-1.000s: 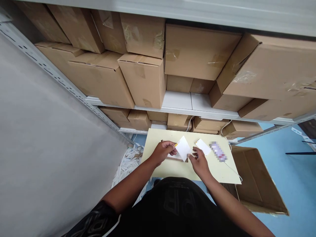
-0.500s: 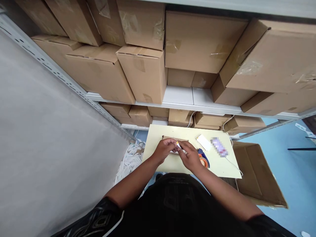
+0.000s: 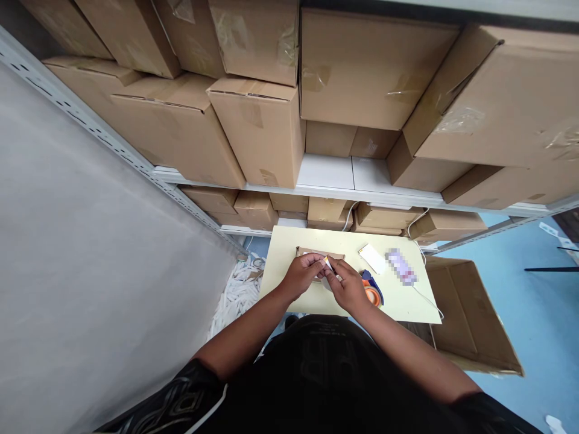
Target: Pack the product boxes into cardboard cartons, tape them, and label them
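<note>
Over the pale yellow table [image 3: 280, 253], my left hand [image 3: 302, 276] and my right hand [image 3: 348, 286] meet fingertip to fingertip. Both pinch a small white piece with a yellow edge [image 3: 328, 263], which looks like a label or sticker. Beneath them lies a cardboard box [image 3: 302, 249], mostly covered by my hands. A tape dispenser [image 3: 373, 292], blue with an orange roll, sits just right of my right hand. Farther right is a flat white stack with a yellow edge [image 3: 373, 259].
A blurred-out purple item [image 3: 401, 267] lies at the table's right, by a white cable [image 3: 427, 301]. An open carton [image 3: 465, 313] stands right of the table. Shelves of cardboard boxes [image 3: 253, 129] rise ahead; white scraps [image 3: 233, 298] heap at left by the wall [image 3: 113, 271].
The view has shifted slightly. My hands stay together on the small white and yellow piece, which has turned a little between the fingertips.
</note>
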`<move>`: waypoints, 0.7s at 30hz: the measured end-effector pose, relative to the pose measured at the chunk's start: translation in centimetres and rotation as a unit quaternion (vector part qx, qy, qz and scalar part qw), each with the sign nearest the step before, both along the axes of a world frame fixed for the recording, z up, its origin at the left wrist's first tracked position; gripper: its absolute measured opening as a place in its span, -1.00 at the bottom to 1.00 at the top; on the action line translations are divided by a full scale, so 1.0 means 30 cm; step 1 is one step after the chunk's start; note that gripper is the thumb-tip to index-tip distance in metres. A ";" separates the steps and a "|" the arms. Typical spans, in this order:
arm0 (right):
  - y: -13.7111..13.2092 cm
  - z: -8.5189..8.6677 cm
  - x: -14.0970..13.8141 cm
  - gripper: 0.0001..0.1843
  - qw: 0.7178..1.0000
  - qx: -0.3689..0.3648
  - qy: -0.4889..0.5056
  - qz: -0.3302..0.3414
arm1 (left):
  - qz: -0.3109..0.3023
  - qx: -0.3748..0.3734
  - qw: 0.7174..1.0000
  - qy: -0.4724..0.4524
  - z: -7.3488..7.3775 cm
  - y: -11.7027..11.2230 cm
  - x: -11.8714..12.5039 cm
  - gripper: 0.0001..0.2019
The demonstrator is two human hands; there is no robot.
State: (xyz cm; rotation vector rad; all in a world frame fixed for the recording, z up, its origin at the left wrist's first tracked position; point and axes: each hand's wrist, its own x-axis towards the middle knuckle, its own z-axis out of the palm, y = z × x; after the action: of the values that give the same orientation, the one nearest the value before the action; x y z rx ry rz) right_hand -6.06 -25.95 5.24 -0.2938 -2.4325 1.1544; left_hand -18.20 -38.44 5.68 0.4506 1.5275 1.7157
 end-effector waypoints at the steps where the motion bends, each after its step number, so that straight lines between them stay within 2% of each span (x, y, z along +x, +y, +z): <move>1: 0.000 0.002 -0.001 -0.55 1.000 -0.003 -0.004 0.000 | 0.001 -0.001 1.000 0.006 -0.003 0.000 0.001 -0.66; 10: -0.006 0.004 -0.010 -0.55 0.999 -0.029 -0.032 0.003 | 0.014 -0.033 0.999 0.009 -0.002 -0.004 -0.006 -0.74; 21: -0.014 0.002 -0.011 -0.56 0.998 -0.053 -0.041 -0.004 | 0.012 -0.016 0.999 0.043 -0.006 -0.018 0.010 -0.65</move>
State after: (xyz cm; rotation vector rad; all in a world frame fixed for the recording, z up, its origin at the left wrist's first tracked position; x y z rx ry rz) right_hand -6.37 -26.37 5.31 -0.3891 -2.4413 1.2958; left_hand -17.89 -38.99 5.50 0.4966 1.6251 1.7083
